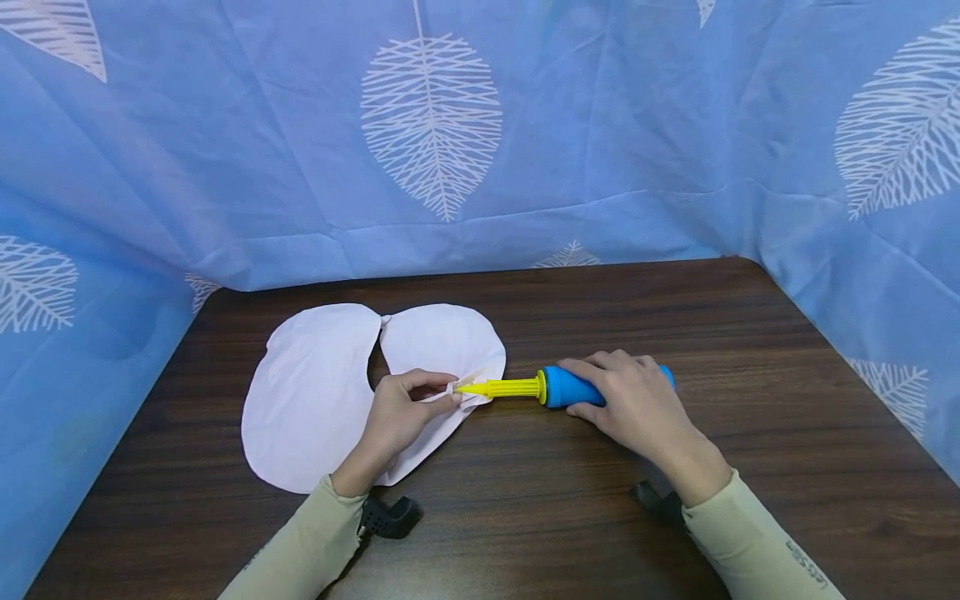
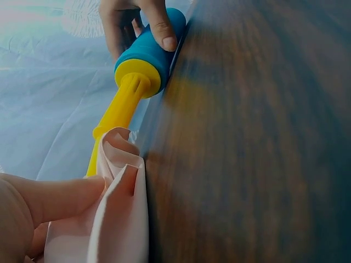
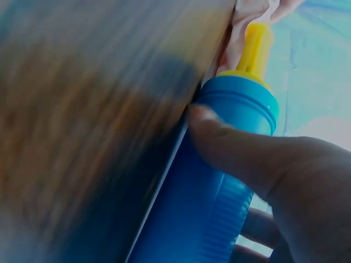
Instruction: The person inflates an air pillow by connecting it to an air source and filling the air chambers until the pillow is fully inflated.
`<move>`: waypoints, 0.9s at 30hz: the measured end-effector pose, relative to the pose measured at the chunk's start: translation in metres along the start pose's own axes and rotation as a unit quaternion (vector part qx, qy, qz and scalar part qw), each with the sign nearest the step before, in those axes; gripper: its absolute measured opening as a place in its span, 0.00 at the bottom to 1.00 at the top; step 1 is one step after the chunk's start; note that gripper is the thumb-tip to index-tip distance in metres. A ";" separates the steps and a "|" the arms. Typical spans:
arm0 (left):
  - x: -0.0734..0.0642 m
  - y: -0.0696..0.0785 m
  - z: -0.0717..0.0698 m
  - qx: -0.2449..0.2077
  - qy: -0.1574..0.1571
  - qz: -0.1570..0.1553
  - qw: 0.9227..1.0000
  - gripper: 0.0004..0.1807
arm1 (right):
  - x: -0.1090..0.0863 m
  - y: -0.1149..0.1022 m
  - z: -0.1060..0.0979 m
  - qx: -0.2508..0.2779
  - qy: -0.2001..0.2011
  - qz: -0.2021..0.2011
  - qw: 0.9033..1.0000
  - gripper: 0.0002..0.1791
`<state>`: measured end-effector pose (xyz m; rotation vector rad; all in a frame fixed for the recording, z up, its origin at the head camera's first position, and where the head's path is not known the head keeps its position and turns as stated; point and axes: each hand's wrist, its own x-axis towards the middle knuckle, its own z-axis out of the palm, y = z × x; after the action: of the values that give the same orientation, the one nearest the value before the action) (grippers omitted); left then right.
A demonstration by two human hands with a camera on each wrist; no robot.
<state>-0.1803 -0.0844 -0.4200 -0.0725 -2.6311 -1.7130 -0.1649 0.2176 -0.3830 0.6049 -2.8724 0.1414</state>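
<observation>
A flat, pale pinkish-white inflatable [image 1: 311, 392] with two rounded lobes and a slit between them lies on the dark wooden table [image 1: 585, 508], left of centre. My left hand [image 1: 401, 412] pinches its bunched material at the right lobe, around the tip of a yellow nozzle [image 1: 513, 388]. That nozzle belongs to a blue hand pump [image 1: 570, 387] lying on its side, pointing left. My right hand [image 1: 626, 400] grips the pump's blue barrel from above, thumb on the near side. In the left wrist view, folds of the inflatable [image 2: 118, 219] hide the nozzle's end.
Blue cloth [image 1: 300, 167] with white leaf prints hangs behind the table and along both sides. Black straps [image 1: 390, 517] sit at both wrists, below the sleeves. The table's far edge [image 1: 637, 265] runs close to the cloth.
</observation>
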 end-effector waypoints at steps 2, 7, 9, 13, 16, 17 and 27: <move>0.000 0.000 0.001 0.002 0.000 0.000 1.000 0.12 | -0.001 0.002 -0.001 -0.011 -0.007 0.001 1.000 0.38; 0.001 0.000 0.001 0.002 -0.001 0.004 1.000 0.12 | -0.003 0.008 -0.006 -0.022 -0.029 0.017 0.999 0.38; 0.001 0.000 0.001 0.003 0.000 0.005 1.000 0.11 | -0.005 0.013 -0.009 -0.023 -0.037 0.029 0.999 0.37; 0.001 -0.001 0.001 0.005 0.001 0.005 1.000 0.11 | -0.008 0.024 -0.017 -0.025 -0.058 0.053 0.997 0.36; 0.001 -0.001 0.000 0.008 0.000 0.006 1.000 0.12 | -0.011 0.033 -0.021 -0.021 -0.070 0.072 0.995 0.36; 0.001 -0.001 0.000 0.008 0.001 0.007 1.000 0.12 | -0.012 0.036 -0.023 -0.020 -0.072 0.079 0.994 0.36; 0.001 -0.001 -0.001 0.003 0.000 0.009 1.000 0.12 | -0.018 0.059 -0.029 -0.006 -0.100 0.112 0.989 0.37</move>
<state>-0.1815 -0.0854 -0.4208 -0.0963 -2.6274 -1.6979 -0.1680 0.2824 -0.3615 0.3083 -3.1282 0.1017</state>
